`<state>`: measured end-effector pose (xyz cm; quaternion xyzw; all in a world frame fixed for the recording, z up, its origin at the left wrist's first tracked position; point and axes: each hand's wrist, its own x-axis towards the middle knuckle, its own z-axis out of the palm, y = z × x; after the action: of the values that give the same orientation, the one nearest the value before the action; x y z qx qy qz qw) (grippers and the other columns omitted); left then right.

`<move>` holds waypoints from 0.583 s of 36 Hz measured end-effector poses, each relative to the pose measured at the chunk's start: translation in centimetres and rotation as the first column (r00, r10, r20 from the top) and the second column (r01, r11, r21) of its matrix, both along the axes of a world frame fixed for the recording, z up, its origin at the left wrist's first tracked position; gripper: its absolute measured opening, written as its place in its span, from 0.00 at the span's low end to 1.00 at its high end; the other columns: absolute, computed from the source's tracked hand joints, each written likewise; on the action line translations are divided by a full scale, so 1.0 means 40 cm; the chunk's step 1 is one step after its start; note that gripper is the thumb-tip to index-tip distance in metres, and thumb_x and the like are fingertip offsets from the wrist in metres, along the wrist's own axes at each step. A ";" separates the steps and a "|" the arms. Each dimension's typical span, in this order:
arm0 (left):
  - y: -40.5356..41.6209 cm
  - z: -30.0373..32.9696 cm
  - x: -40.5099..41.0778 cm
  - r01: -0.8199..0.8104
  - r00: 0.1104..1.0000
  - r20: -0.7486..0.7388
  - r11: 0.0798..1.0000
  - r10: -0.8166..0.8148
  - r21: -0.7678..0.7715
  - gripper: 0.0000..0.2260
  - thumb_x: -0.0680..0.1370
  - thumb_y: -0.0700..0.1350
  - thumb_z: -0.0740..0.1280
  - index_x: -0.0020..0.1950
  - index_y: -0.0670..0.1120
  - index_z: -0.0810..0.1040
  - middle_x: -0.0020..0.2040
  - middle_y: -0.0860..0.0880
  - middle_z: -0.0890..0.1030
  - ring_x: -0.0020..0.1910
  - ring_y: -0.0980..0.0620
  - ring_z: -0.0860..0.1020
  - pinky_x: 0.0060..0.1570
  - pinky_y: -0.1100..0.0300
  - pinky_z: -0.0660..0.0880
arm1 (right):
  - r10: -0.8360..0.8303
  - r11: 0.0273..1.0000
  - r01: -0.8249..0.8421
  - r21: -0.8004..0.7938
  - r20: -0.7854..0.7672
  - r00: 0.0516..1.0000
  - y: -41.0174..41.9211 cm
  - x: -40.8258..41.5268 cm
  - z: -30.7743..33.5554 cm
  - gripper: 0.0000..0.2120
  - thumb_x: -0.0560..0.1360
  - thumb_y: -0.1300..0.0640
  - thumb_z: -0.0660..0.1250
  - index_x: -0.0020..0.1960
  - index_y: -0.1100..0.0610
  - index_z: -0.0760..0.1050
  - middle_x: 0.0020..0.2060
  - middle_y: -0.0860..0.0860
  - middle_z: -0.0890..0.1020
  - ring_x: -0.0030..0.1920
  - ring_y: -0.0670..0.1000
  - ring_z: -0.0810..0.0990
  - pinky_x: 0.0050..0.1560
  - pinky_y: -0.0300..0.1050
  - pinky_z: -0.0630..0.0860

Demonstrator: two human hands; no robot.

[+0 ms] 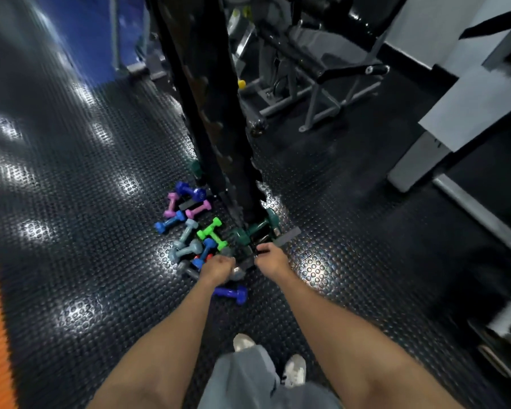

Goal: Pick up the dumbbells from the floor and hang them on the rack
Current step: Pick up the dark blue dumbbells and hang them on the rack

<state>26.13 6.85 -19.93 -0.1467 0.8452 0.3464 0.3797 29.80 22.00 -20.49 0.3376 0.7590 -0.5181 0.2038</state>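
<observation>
Dumbbells (194,228) lie heaped on the studded floor (80,255) at the foot of the black rack (216,119). Left hand (219,268) grips a grey dumbbell (236,274); right hand (270,256) curls round a dark, blurred one (248,255). No dumbbell visibly hangs on the rack.

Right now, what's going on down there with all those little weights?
Left hand grips grey dumbbell. Right hand reaching dark bar, grip unclear. Coloured dumbbells piled at rack base.

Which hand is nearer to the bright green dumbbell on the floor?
Left. The left hand grips a grey dumbbell just below and slightly right of the bright green dumbbell. The right hand is farther right, beside the dark green dumbbell.
</observation>
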 end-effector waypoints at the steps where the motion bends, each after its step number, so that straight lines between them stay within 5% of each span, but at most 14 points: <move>1: -0.009 0.000 -0.001 -0.026 1.000 -0.010 1.000 0.026 0.011 0.11 0.81 0.47 0.64 0.41 0.47 0.81 0.48 0.41 0.82 0.42 0.47 0.79 0.44 0.58 0.72 | -0.008 1.000 0.008 0.009 -0.007 1.000 -0.007 0.001 0.000 0.16 0.74 0.63 0.67 0.62 0.56 0.76 0.52 0.55 0.83 0.48 0.52 0.80 0.49 0.42 0.75; 2: -0.021 0.002 0.001 -0.048 0.999 -0.025 0.999 0.048 0.021 0.12 0.81 0.47 0.64 0.39 0.49 0.80 0.50 0.40 0.83 0.40 0.48 0.79 0.43 0.59 0.73 | -0.011 1.000 0.011 0.019 -0.012 1.000 -0.017 0.006 0.000 0.16 0.74 0.62 0.67 0.62 0.56 0.76 0.54 0.55 0.83 0.50 0.52 0.80 0.52 0.42 0.75; 7: -0.103 -0.028 0.015 -0.016 0.999 -0.045 1.000 0.016 -0.010 0.15 0.80 0.54 0.65 0.59 0.44 0.80 0.63 0.44 0.80 0.63 0.43 0.77 0.64 0.54 0.71 | -0.106 0.994 0.106 0.007 0.036 0.994 -0.086 0.069 -0.041 0.16 0.75 0.61 0.68 0.63 0.55 0.76 0.56 0.54 0.82 0.53 0.53 0.80 0.51 0.43 0.76; 12: -0.197 -0.092 0.012 0.102 0.995 0.006 0.994 -0.102 -0.029 0.17 0.79 0.51 0.67 0.61 0.40 0.80 0.65 0.40 0.79 0.65 0.41 0.76 0.68 0.50 0.70 | -0.264 0.964 0.266 -0.025 0.078 0.961 -0.194 0.121 -0.101 0.15 0.76 0.60 0.68 0.62 0.56 0.76 0.58 0.56 0.81 0.58 0.56 0.80 0.60 0.48 0.77; 21: -0.312 -0.297 -0.077 0.265 0.963 0.050 0.964 -0.265 0.010 0.16 0.78 0.49 0.68 0.57 0.37 0.82 0.60 0.35 0.81 0.63 0.38 0.77 0.66 0.48 0.72 | -0.439 0.897 0.441 0.017 0.121 0.890 -0.350 0.108 -0.263 0.13 0.74 0.60 0.66 0.57 0.50 0.77 0.54 0.50 0.81 0.48 0.49 0.79 0.45 0.39 0.73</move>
<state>23.07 -5.62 -31.81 -0.0405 0.8468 0.2898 0.4441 34.12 8.00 -31.00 0.5307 0.6462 -0.5331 0.1290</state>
